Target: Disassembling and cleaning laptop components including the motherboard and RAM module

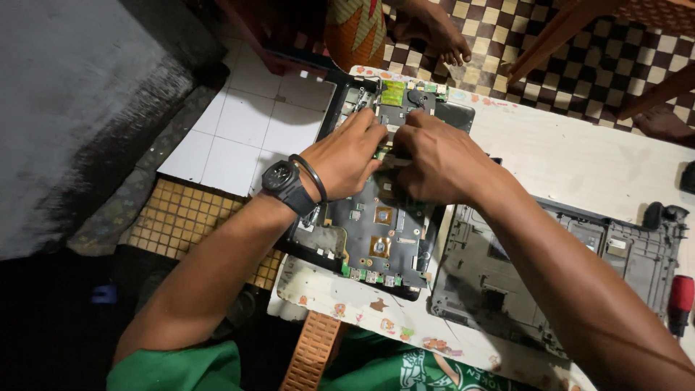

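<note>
An opened laptop base [369, 232] with its dark circuit board [380, 235] showing is laid on a white table [579, 163], close to the table's left edge. Both hands are pressed down on the board's upper half.

The left hand [347, 156] is curled, with the fingers bent down onto the board. The fingertips are bunched close together, as if something tiny is being pinched, but what is held cannot be seen. A black watch [284, 185] and a thin black band [311, 176] are worn on that wrist.

The right hand [434, 159] is also curled over, knuckles up. Its fingertips are hidden under the hand, so it cannot be told if anything is gripped. The two hands are almost touching each other.

Just to the right of the base, a grey laptop cover [550, 268] is laid flat. A red tool handle [680, 300] is seen at the table's right edge.
</note>
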